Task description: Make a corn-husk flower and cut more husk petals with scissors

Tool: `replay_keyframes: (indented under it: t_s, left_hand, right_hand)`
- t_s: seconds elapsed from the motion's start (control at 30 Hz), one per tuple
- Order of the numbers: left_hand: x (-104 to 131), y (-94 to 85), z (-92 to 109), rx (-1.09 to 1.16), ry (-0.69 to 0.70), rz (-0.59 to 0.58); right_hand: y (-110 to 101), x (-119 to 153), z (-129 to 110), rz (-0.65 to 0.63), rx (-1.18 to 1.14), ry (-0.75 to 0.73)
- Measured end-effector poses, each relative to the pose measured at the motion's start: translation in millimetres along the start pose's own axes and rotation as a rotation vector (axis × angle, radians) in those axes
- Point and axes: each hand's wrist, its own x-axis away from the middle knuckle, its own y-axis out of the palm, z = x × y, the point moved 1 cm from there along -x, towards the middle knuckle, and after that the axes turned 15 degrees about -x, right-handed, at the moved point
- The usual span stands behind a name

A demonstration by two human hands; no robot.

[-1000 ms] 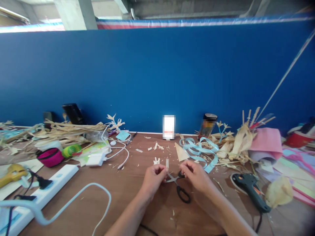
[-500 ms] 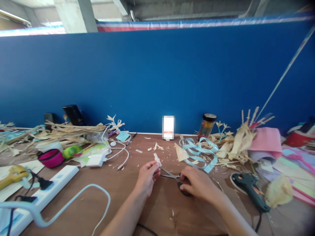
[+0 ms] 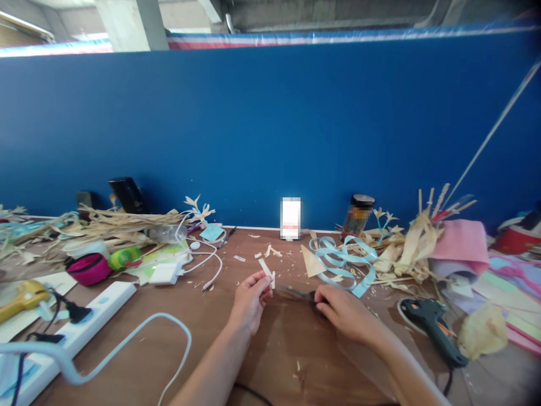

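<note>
Pinched between the thumb and fingers of my left hand (image 3: pixel 252 299) is a small pale strip (image 3: pixel 265 267), its upper end sticking out. A second pale bit shows beside the fingertips. My right hand (image 3: pixel 344 311) is closed round the dark handles of a pair of scissors (image 3: pixel 301 293). The blades point left toward my left hand, blurred by motion and a little apart from the strip. Small pale scraps (image 3: pixel 273 251) lie on the brown table (image 3: pixel 270 361) beyond my hands.
To the right lie a curled light blue ribbon (image 3: pixel 333 260), a glue gun (image 3: pixel 435 330) and dried husks (image 3: pixel 418 251). On the left are a white power strip (image 3: pixel 101 316), a looping cable (image 3: pixel 163 317) and a pink pouch (image 3: pixel 88 269). A blue partition (image 3: pixel 262 124) stands behind.
The scissors have drawn slightly up and right, away from my left hand, and their blades look closer together. The strip in my left hand has tilted further left.
</note>
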Motion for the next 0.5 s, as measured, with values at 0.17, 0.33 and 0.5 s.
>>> replay_keyframes:
  t_s: [0.17,0.33,0.5]
  left_hand:
    - [0.1,-0.1,-1.2,0.04,-0.045,0.052]
    - [1.4,1.4,-3.3,0.07,-0.079,0.027]
    - [2.3,2.0,-3.3,0.054,-0.07,0.023]
  right_hand:
    - [14.2,-10.1,-7.2,0.063,-0.608,0.082]
    - [47.7,-10.8,-14.3,-0.069,-0.998,0.224]
    - [57.7,-6.2,-16.3,-0.196,-1.059,0.232]
